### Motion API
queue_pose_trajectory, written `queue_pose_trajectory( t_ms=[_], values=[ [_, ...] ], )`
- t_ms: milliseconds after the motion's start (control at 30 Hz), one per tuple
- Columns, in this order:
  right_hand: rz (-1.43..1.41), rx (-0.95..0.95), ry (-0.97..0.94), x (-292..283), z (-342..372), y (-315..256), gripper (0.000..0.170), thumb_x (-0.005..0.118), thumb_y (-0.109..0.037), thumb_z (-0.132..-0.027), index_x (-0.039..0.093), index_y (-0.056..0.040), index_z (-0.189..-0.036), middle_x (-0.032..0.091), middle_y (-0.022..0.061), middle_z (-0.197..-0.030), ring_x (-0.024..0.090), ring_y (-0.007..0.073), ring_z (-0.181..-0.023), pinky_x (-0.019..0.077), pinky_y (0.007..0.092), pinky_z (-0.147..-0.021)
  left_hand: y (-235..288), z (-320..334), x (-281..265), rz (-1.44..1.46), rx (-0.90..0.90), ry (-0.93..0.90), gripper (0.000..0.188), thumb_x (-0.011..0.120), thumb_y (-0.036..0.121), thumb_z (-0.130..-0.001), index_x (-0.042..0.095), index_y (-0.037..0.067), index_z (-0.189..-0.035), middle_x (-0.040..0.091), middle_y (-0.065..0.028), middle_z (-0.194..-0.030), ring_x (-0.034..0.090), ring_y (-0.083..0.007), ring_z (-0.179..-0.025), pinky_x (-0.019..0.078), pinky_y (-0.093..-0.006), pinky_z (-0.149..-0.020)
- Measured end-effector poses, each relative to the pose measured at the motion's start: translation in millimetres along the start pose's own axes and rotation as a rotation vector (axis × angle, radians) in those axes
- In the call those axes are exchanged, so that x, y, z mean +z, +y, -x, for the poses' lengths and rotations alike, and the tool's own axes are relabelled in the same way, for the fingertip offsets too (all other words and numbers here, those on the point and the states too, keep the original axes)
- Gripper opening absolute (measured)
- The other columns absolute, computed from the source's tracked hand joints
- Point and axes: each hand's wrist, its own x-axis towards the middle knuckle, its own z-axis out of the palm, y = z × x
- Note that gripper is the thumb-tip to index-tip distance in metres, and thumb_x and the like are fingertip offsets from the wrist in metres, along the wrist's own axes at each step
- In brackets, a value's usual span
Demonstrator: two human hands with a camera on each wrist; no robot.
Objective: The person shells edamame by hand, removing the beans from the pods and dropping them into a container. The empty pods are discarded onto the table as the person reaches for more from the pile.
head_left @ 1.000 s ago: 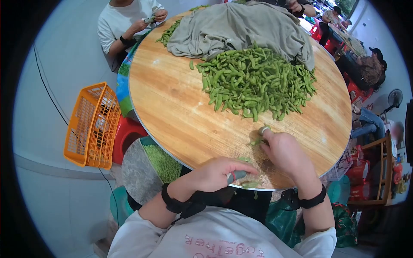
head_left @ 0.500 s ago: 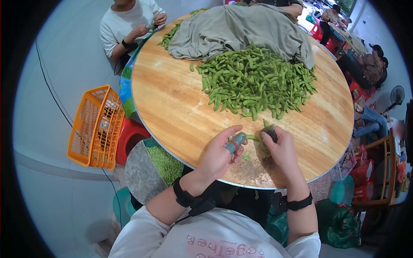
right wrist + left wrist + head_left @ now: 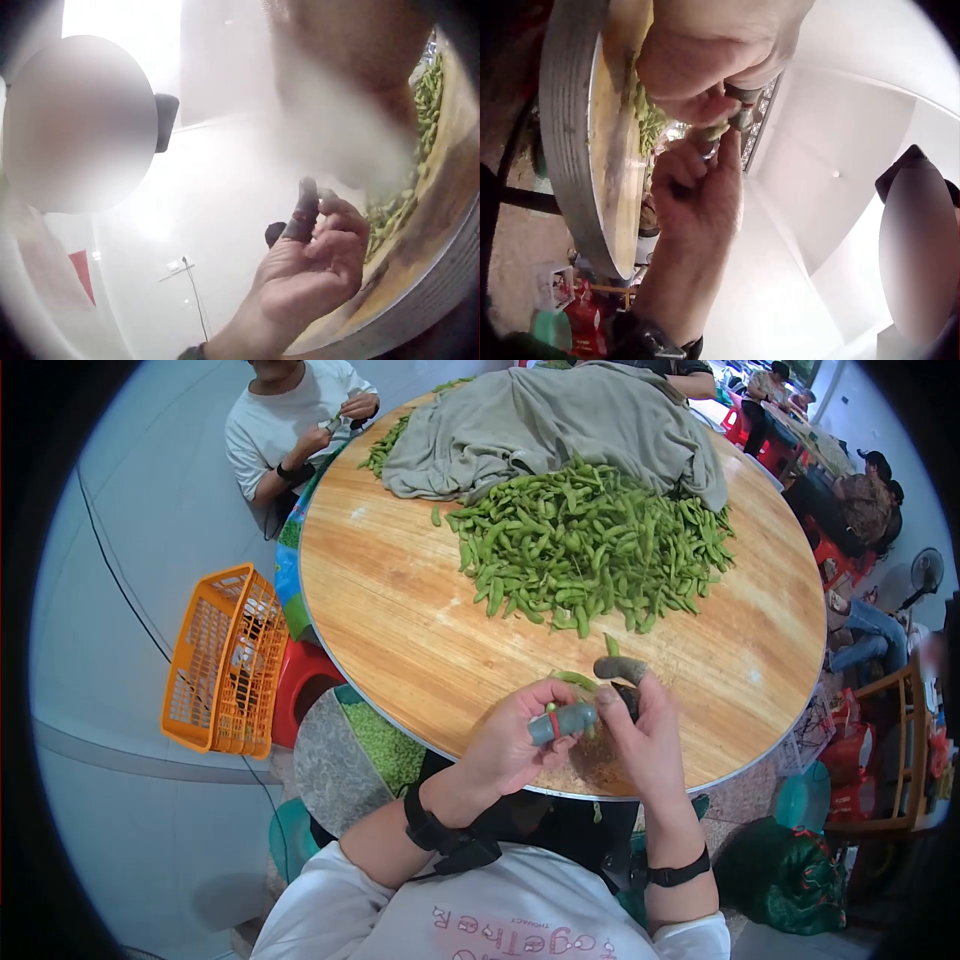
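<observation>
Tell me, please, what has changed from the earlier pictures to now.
The left hand has moved forward from the near edge of the table; the right hand has drawn back from the pod pile, bringing fingertips close together. The left hand now holds a green pod; the right hand's grip is unclear. The pod pile and grey cloth stayed put.

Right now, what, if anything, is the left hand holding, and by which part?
The left hand seems to pinch a green pod; which part is gripped cannot be told.

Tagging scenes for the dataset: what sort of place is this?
Probably a shared food-prep room, perhaps a workshop or eatery: a round wooden table heaped with green pods, shelled beans beside it, and another person at its edge.
</observation>
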Motion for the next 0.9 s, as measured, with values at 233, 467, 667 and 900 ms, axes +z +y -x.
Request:
queue_pose_trajectory(
  t_ms=[233,467,667,900],
  values=[
    [-0.257,0.283,-0.351,-4.1,28.5,7.1,0.034,0.036,-0.032,-0.096,0.05,-0.005,-0.079,0.042,-0.0028,-0.058,0.036,0.0052,-0.051,0.0275,0.0191,-0.047,-12.0,-4.3,4.0,-0.1,0.281,0.272,0.013,0.063,0.007,-0.081,0.054,0.007,-0.09,0.058,-0.0016,-0.08,0.052,-0.0062,-0.067,0.0408,-0.0177,-0.058],
    [-0.357,0.348,-0.347,-1.7,31.4,4.3,0.027,0.038,-0.019,-0.095,0.049,-0.0044,-0.075,0.041,-0.0028,-0.055,0.035,0.0053,-0.049,0.0269,0.0199,-0.046,-20.0,-2.8,3.7,-0.362,0.378,0.374,0.013,0.065,0.006,-0.079,0.055,0.006,-0.087,0.054,0.0006,-0.075,0.05,-0.0067,-0.067,0.0409,-0.0203,-0.061],
    [-0.448,0.417,-0.283,-1.2,34.6,8.3,0.024,0.041,-0.015,-0.094,0.05,-0.0036,-0.075,0.042,-0.0035,-0.056,0.033,0.0038,-0.047,0.025,0.0186,-0.043,-12.7,3.4,9.8,-0.454,0.224,0.293,0.005,0.054,0.005,-0.084,0.057,0.004,-0.088,0.051,0.0036,-0.077,0.046,-0.0039,-0.072,0.0388,-0.0192,-0.064],
    [-0.35,0.383,-0.281,-4.4,37.2,12.5,0.019,0.046,-0.011,-0.092,0.051,-0.0025,-0.077,0.047,-0.0027,-0.058,0.038,0.0032,-0.049,0.0292,0.0181,-0.045,-8.5,2.8,12.9,-0.566,0.109,0.203,0.01,0.061,0.012,-0.083,0.054,0.005,-0.081,0.049,0.0027,-0.074,0.044,-0.0046,-0.068,0.037,-0.02,-0.061]
  ],
)
